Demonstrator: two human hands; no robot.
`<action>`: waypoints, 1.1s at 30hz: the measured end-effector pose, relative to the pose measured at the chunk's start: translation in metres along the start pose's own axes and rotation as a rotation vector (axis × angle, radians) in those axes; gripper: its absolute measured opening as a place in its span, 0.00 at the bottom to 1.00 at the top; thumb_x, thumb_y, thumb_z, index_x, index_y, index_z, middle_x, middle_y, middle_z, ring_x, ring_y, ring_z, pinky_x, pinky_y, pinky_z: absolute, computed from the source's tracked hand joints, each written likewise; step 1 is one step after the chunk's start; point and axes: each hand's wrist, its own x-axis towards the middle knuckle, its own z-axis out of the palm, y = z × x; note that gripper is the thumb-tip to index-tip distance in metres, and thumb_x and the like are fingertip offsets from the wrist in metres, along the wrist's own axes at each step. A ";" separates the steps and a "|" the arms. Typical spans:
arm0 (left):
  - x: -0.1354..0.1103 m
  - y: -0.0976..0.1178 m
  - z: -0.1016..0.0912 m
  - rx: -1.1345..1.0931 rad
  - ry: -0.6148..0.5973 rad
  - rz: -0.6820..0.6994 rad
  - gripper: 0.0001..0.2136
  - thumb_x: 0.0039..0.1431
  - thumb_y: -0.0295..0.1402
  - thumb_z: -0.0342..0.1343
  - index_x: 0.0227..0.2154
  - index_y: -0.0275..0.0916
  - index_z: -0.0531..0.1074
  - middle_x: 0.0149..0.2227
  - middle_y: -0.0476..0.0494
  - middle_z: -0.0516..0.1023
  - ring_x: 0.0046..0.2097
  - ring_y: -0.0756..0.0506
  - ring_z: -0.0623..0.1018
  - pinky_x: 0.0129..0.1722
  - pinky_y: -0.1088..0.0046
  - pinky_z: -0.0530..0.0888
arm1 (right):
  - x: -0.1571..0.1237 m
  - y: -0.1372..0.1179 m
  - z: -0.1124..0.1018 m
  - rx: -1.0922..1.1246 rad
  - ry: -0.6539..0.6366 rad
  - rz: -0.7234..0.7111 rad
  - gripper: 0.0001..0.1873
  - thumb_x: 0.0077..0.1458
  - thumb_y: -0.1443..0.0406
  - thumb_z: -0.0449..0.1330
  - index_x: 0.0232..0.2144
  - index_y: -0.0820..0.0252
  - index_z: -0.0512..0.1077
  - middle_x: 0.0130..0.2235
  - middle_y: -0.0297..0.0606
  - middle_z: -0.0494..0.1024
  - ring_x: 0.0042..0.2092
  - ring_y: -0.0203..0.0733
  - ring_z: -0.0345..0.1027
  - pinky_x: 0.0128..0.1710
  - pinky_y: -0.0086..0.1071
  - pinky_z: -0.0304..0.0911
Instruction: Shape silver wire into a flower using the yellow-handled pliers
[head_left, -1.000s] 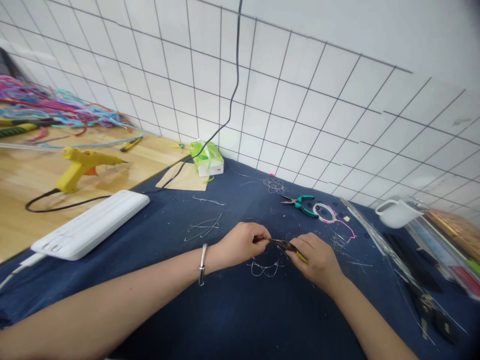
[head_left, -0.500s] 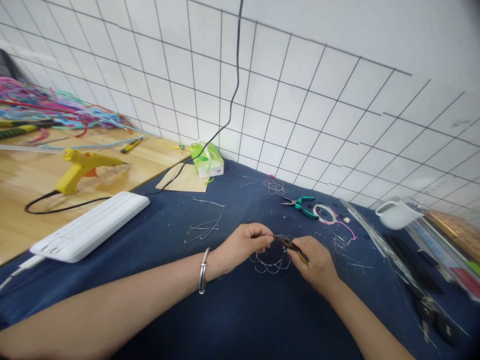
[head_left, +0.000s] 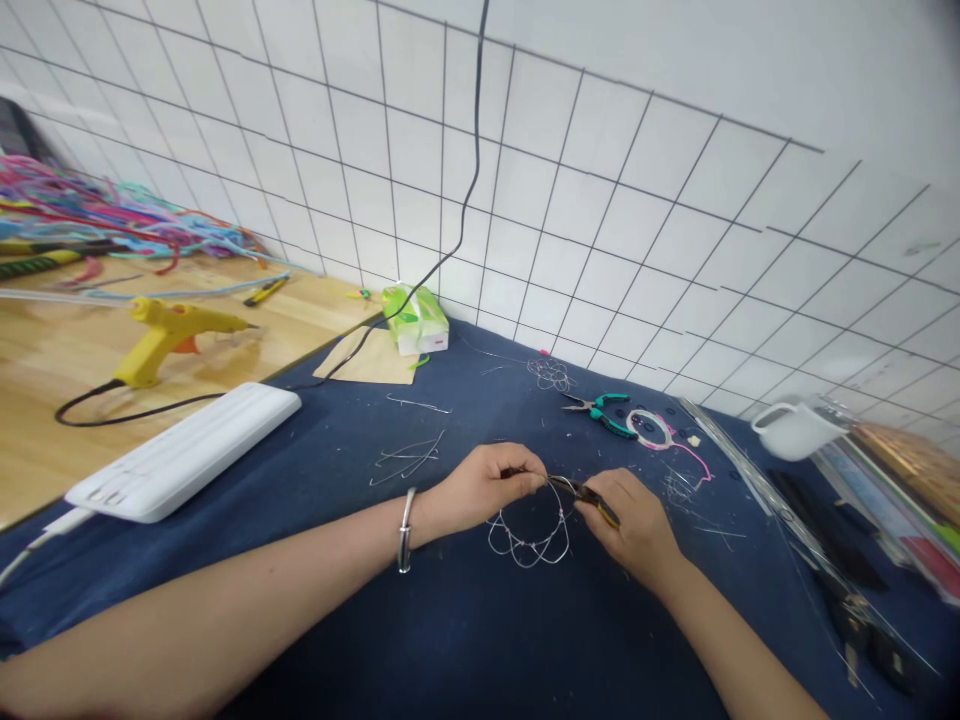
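As the left hand (head_left: pixel 516 474) pinches the silver wire ring (head_left: pixel 533 545) over the navy cloth (head_left: pixel 450 640), the right hand (head_left: pixel 631 515) grips yellow-handled pliers (head_left: pixel 584 492), nose at its top, petal loops (head_left: pixel 528 566) already lining the lower rim, the upper stretch seemingly unfinished.

Yellow glue gun (head_left: pixel 163 322), white power strip (head_left: pixel 187 450), tissue pack (head_left: pixel 420 330), mug (head_left: pixel 802 430).
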 end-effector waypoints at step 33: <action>0.002 -0.004 -0.004 -0.239 -0.181 -0.164 0.07 0.54 0.33 0.50 0.29 0.35 0.69 0.25 0.50 0.68 0.26 0.54 0.66 0.25 0.80 0.64 | -0.001 0.003 0.000 0.082 -0.007 -0.033 0.07 0.53 0.65 0.54 0.36 0.59 0.67 0.34 0.40 0.70 0.37 0.40 0.64 0.38 0.36 0.63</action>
